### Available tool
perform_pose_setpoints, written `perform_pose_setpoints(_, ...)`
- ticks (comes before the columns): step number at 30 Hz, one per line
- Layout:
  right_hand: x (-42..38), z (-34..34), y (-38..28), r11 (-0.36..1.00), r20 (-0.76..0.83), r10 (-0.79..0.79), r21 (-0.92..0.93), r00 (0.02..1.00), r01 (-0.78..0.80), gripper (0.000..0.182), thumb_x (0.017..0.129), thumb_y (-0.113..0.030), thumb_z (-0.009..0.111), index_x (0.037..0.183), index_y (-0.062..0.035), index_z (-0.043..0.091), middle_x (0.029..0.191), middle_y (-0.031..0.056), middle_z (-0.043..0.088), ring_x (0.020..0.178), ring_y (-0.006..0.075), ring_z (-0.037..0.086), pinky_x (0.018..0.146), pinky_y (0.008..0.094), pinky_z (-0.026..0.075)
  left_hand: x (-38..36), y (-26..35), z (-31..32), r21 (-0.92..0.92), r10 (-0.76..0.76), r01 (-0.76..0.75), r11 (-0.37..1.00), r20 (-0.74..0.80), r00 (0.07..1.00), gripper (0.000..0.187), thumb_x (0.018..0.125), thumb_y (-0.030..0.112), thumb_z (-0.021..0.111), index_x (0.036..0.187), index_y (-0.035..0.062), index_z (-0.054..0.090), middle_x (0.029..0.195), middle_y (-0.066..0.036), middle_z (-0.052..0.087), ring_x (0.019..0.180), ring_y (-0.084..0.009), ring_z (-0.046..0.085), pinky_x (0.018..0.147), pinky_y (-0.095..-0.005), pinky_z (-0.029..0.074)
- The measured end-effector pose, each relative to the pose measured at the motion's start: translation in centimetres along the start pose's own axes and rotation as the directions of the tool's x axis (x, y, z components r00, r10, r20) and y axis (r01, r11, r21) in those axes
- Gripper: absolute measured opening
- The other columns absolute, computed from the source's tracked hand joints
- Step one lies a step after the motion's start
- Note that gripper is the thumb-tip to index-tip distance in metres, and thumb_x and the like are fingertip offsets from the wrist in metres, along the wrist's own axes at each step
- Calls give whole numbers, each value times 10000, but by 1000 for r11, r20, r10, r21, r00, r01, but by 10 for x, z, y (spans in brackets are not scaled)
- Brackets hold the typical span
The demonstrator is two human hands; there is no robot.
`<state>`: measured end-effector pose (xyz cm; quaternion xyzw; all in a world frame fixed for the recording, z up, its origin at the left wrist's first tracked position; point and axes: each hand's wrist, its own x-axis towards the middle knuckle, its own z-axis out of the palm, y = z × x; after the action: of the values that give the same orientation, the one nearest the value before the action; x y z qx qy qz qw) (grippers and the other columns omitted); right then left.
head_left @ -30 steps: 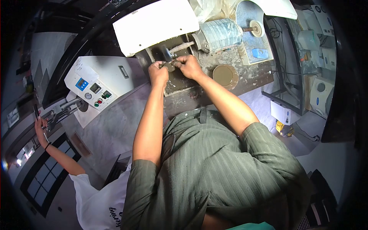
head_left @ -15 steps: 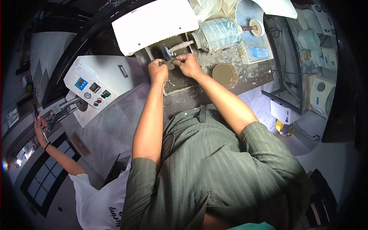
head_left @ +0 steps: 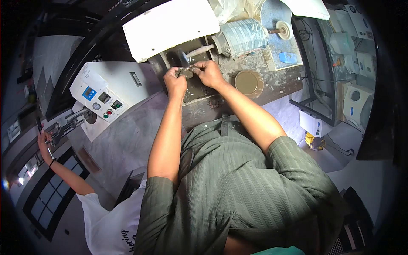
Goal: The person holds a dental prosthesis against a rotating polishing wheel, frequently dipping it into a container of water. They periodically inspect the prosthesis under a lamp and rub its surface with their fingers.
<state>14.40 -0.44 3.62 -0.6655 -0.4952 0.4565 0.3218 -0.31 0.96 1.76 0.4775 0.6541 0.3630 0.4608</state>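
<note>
Both my hands meet under the white hood (head_left: 170,27), just in front of a dark wheel (head_left: 183,57) on the spindle (head_left: 199,51) of a bench motor (head_left: 244,37). My left hand (head_left: 175,83) pinches a small muddy, brownish piece (head_left: 186,73). The fingers of my right hand (head_left: 209,73) are closed at the piece's right side, touching it. Its exact shape is too small and dirty to tell. At the motor's other end is a pale round wheel (head_left: 284,30).
A round tub of brown slurry (head_left: 247,82) stands on the dirty bench (head_left: 280,85), right of my hands. A blue block (head_left: 287,58) lies in the right tray. To the left are a white control machine (head_left: 114,85) and a co-worker's raised arm (head_left: 68,172).
My hands have shifted very slightly, and my left wrist is turned a little, with more of the muddy piece showing. The bench items have stayed where they were.
</note>
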Motion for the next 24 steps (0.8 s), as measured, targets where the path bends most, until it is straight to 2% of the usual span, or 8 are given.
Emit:
perform_pose_setpoints(2, -2, 0, -3, 1000, 2, 0, 11, 1000, 0, 192, 783, -139, 679, 947, -44, 707, 879, 204, 665, 826, 318, 670, 756, 364, 502, -6, 4, -1, -92, 24, -24, 995, -2, 1000, 180, 699, -94, 491, 835, -66, 606, 749, -89, 638, 708, -130, 597, 654, -271, 472)
perform_pose_setpoints(5, -2, 1, -2, 1000, -2, -18, 11, 1000, 18, 192, 784, -134, 677, 951, -43, 708, 887, 206, 665, 836, 322, 669, 760, 364, 503, -11, 13, -3, -89, 70, -70, 994, -7, 998, 198, 700, -111, 478, 846, -61, 602, 766, -86, 641, 703, -121, 598, 653, -265, 475)
perform_pose_setpoints(9, -2, 1, -4, 1000, 6, -1, -9, 1000, 1, 204, 780, -143, 679, 955, -41, 707, 891, 209, 664, 851, 328, 665, 770, 370, 503, -10, 10, -5, -114, 38, -38, 993, 1, 999, 198, 696, -113, 484, 843, -61, 605, 758, -82, 639, 702, -115, 599, 649, -251, 473)
perform_pose_setpoints(14, 1, 4, -1, 1000, 3, 5, -16, 1000, -5, 213, 771, -165, 689, 949, -49, 710, 877, 212, 662, 844, 332, 663, 768, 381, 500, -4, -1, -5, -307, -147, 150, 940, 34, 989, 219, 678, -117, 497, 848, -52, 620, 748, -87, 633, 645, -117, 570, 578, -244, 436)
perform_pose_setpoints(15, 1, 4, -2, 1000, 4, 12, -16, 1000, -12, 211, 769, -170, 690, 943, -54, 712, 868, 212, 661, 837, 332, 663, 763, 383, 499, -2, 0, -6, -307, -147, 150, 940, 34, 989, 219, 678, -117, 497, 848, -52, 620, 748, -87, 633, 645, -117, 570, 578, -244, 436)
perform_pose_setpoints(18, 2, 3, -6, 999, 2, 34, -37, 999, -34, 193, 768, -172, 687, 925, -64, 716, 845, 209, 659, 818, 334, 661, 750, 382, 499, 4, -7, -7, -346, -304, 307, 886, 65, 950, 219, 677, -107, 512, 858, -43, 616, 715, -78, 616, 599, -120, 542, 543, -245, 414)
perform_pose_setpoints(20, 1, 1, -11, 998, 12, 36, -58, 999, -36, 187, 768, -171, 684, 919, -66, 716, 839, 206, 659, 811, 336, 660, 747, 381, 499, 9, -18, -8, -447, -368, 394, 803, 148, 918, 242, 723, -107, 504, 941, -53, 596, 757, -91, 619, 574, -149, 567, 517, -242, 440)
perform_pose_setpoints(24, -1, -2, -11, 999, 10, -27, -39, 1000, 28, 181, 765, -162, 677, 914, -65, 716, 835, 205, 658, 801, 341, 658, 743, 379, 500, 2, 4, -12, -392, -450, 456, 799, 114, 886, 248, 735, -100, 503, 967, -65, 582, 777, -97, 621, 600, -164, 582, 540, -250, 456)
